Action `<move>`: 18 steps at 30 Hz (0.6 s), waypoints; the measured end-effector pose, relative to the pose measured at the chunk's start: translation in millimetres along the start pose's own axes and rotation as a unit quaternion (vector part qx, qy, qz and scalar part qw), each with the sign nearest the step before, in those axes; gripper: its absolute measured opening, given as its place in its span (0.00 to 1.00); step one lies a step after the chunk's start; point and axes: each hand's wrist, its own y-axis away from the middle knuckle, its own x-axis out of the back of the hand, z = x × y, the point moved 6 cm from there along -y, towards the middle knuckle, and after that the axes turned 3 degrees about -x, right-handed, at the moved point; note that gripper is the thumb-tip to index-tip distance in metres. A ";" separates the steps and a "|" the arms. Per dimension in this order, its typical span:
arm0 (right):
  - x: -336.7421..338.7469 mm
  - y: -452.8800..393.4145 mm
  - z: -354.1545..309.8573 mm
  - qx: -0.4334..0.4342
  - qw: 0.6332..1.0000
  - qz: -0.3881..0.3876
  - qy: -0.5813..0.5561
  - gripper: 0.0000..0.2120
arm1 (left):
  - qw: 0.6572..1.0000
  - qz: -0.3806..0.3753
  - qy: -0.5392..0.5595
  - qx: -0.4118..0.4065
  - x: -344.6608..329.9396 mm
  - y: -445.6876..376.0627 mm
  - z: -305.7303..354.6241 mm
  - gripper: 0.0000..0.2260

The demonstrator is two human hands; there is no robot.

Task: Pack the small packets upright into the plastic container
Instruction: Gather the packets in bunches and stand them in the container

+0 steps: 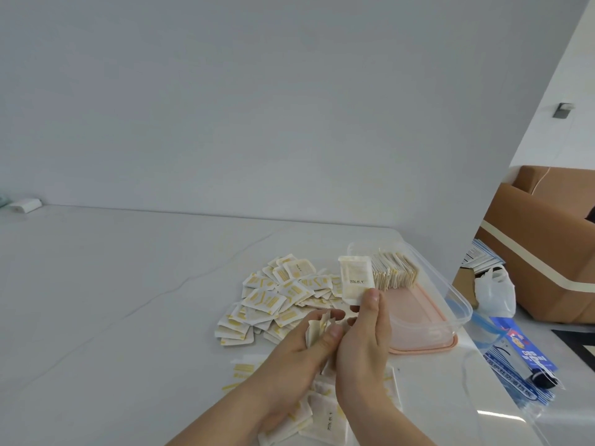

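Head view: right hand [363, 342] pinches one packet [355, 278] upright, just at 9 o'clock of the container [450, 304]. Left hand [309, 346] fingers curl round several packets [317, 329], partly hidden. Loose pile [277, 300] on desk [128, 284]; forearms cut off.

Head-worn camera looks forward and down, close over the table [128, 284].

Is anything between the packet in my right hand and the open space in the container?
Nothing visible. The right hand pinches the packet upright just left of the container. The packed row fills the far end; the near part is open.
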 end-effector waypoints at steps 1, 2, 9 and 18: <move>0.2 -0.9 -0.7 0.007 1.000 0.000 0.002 0.17 | 1.000 0.006 0.018 0.009 0.3 -0.4 -1.3 0.16; 0.2 -2.3 -2.1 0.017 1.000 0.000 0.002 0.16 | 0.998 0.013 0.052 0.026 1.2 -1.0 -3.1 0.15; -8.7 -6.6 -20.0 0.258 0.949 -0.065 0.169 0.15 | 0.943 0.093 0.314 0.059 29.6 -9.8 -2.4 0.15; -15.0 -2.8 -12.3 0.333 0.890 -0.078 0.301 0.12 | 0.951 0.124 0.283 0.007 42.2 -7.2 10.4 0.26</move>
